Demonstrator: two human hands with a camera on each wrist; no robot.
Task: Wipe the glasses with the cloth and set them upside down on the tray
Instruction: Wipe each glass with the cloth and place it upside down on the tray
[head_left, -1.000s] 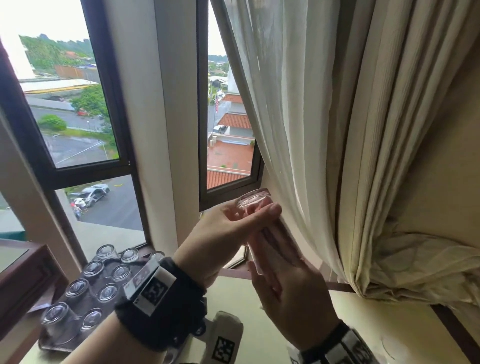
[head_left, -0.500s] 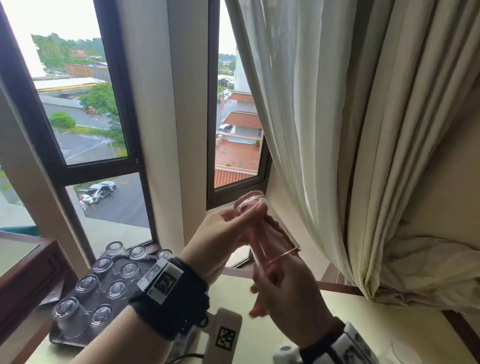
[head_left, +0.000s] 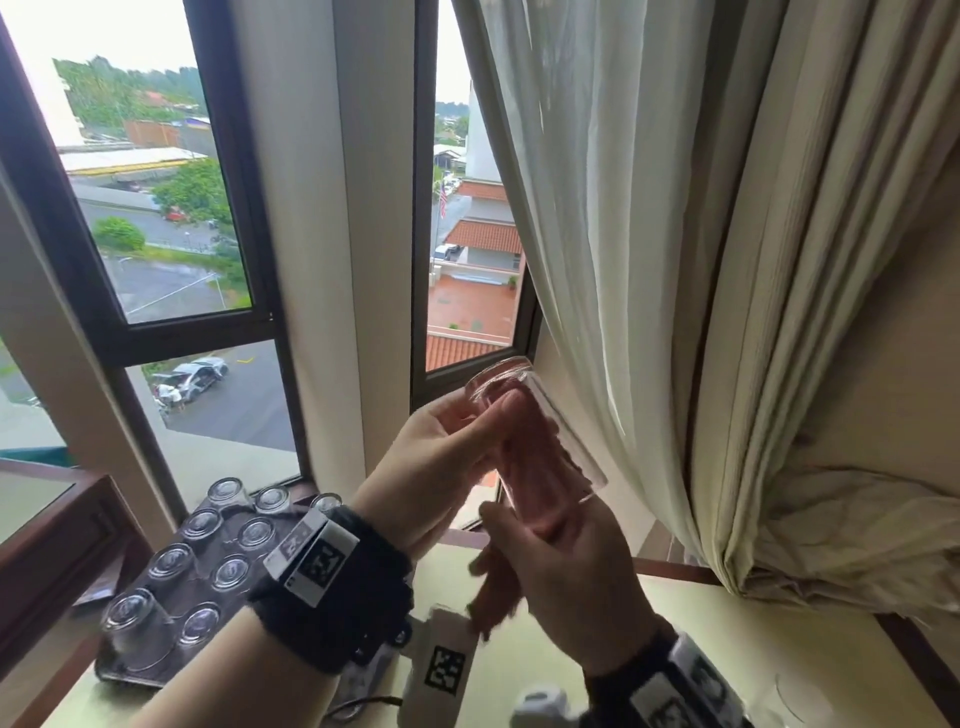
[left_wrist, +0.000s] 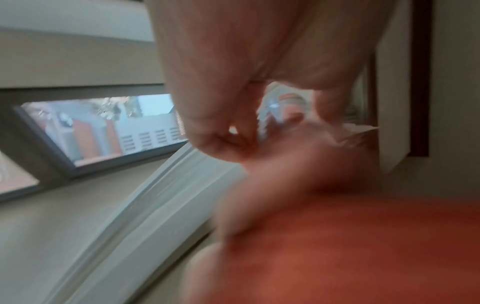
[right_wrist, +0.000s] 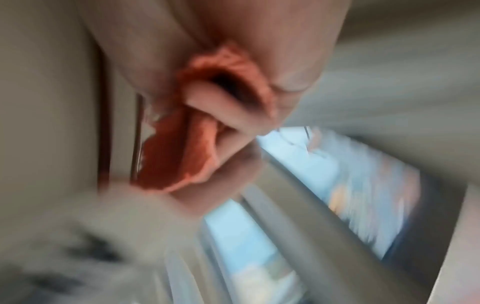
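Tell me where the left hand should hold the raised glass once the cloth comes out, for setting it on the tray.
Probably round the side wall near the base, from the left, as the left hand grips the glass now. The base already points up and its open mouth down, where the right hand holds the cloth. The tray lies lower left.

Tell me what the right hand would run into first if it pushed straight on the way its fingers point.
The right hand points up into the glass, the orange cloth in its fingers. It would likely meet the glass's closed base first; beyond lies the window frame, though depth is unclear.
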